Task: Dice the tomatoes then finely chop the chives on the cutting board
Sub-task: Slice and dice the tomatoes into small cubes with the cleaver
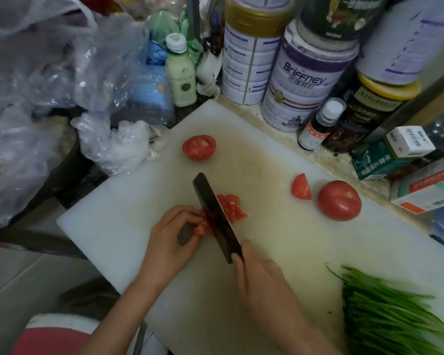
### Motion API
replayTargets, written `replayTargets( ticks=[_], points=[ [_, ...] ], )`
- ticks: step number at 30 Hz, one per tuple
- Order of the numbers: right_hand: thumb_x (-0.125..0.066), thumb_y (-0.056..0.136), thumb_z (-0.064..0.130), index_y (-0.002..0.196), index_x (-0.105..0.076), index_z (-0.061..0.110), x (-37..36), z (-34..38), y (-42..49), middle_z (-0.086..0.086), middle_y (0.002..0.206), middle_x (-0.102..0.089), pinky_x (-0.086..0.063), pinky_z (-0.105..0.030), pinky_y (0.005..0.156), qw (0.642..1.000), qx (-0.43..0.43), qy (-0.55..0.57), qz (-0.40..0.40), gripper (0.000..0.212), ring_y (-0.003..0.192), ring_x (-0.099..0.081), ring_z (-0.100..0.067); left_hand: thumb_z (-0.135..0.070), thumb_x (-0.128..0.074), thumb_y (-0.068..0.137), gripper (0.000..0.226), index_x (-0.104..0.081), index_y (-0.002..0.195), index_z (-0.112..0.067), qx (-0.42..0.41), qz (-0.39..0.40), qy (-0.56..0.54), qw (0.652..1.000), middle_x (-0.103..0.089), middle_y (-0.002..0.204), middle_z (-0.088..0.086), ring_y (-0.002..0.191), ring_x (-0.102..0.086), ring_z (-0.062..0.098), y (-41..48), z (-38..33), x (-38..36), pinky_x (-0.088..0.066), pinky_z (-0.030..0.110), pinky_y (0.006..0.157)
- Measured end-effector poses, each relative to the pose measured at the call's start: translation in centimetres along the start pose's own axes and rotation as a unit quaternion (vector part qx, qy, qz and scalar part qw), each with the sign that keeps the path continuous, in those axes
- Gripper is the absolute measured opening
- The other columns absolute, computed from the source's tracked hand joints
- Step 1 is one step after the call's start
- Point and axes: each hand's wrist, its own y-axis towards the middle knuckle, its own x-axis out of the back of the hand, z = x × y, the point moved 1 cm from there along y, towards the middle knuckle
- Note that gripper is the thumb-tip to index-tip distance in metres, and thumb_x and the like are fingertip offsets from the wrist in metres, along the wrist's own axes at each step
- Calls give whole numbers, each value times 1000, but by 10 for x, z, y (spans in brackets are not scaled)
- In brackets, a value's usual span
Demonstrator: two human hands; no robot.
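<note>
At lower right, the chives (385, 311) lie uncut on the cutting board (280, 252). At centre, my right hand (262, 285) clamps the knife (215, 213) handle; my left hand (169, 237), fingers curled, pins the tomato strips (200, 228) against the blade. Keep fingertips tucked; cut evenly. Farther up: wedge (301, 187), whole tomato (339, 200), tomato half (199, 147).

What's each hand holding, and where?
The right hand grips the cleaver by its handle end; the left hand holds the tomato piece beside it.
</note>
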Motion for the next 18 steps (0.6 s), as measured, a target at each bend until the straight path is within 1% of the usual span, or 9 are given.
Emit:
replayTargets(
  ticks=[2,5,6,8,10,12,14,15,18],
  points=[
    [-24,100,41,132,-34,23,3,9,15,-12,95,-60,-45,-42,73,999,22,-26,-20,37,85,-56,-31,-21,-64,82,12,-71,87,-13,-2,-7,2,1000,-62,101,-14,99,-57,-10,-1,-2,0,-40,5,88],
    [-24,102,38,133,-32,18,7,20,31,-13,99,-62,-44,-43,74,996,61,-51,-39,37,88,-57,-35,-11,-70,78,9,-71,86,-14,5,-17,1,1000,-60,102,-21,99,-57,-12,-3,-4,-1,-40,4,87],
    [-25,102,37,133,-33,18,7,20,32,-13,98,-62,-44,-43,72,996,64,-55,-35,37,86,-57,-34,-11,-71,78,9,-71,87,-14,8,-18,-1,1000,-60,102,-22,99,-57,-11,-4,-4,-1,-40,4,87],
    [-24,101,39,134,-32,21,6,13,23,-12,97,-62,-43,-43,72,997,46,-58,-25,39,84,-57,-32,-20,-67,81,9,-71,88,-15,8,-19,-4,1000,-60,101,-24,99,-58,-9,-5,-4,-1,-41,6,87],
    [-23,100,43,132,-33,26,2,4,5,-9,92,-61,-43,-41,71,998,18,-59,-15,37,81,-57,-29,-25,-62,83,15,-70,89,-15,0,-19,-1,1000,-60,102,-20,98,-58,-4,-6,-3,-2,-42,8,88],
    [-23,99,45,117,-35,29,2,1,-10,-4,78,-56,-43,-38,66,999,-9,-45,-4,27,69,-54,-23,-25,-60,83,14,-68,88,-15,-10,-18,9,1000,-61,102,-14,97,-58,1,-7,-2,-3,-43,11,87],
    [-25,98,44,102,-31,30,3,4,-13,1,67,-50,-42,-39,62,999,-18,-37,-8,16,58,-47,-20,-22,-59,82,12,-66,87,-14,-15,-17,18,1000,-62,100,-10,95,-58,4,-6,-1,-4,-43,10,85],
    [-25,98,43,101,-31,31,4,7,-10,0,66,-50,-43,-41,61,999,-8,-33,-18,15,57,-47,-22,-21,-58,82,12,-66,86,-12,-18,-16,22,999,-62,99,-8,94,-58,6,-6,-1,-4,-42,11,85],
    [-27,99,40,113,-38,24,7,17,11,-9,71,-57,-44,-46,62,997,39,-39,-57,24,62,-53,-31,-20,-58,82,12,-65,86,-11,-23,-5,29,999,-61,98,-4,94,-58,10,-5,0,-4,-44,16,83]
  ],
)
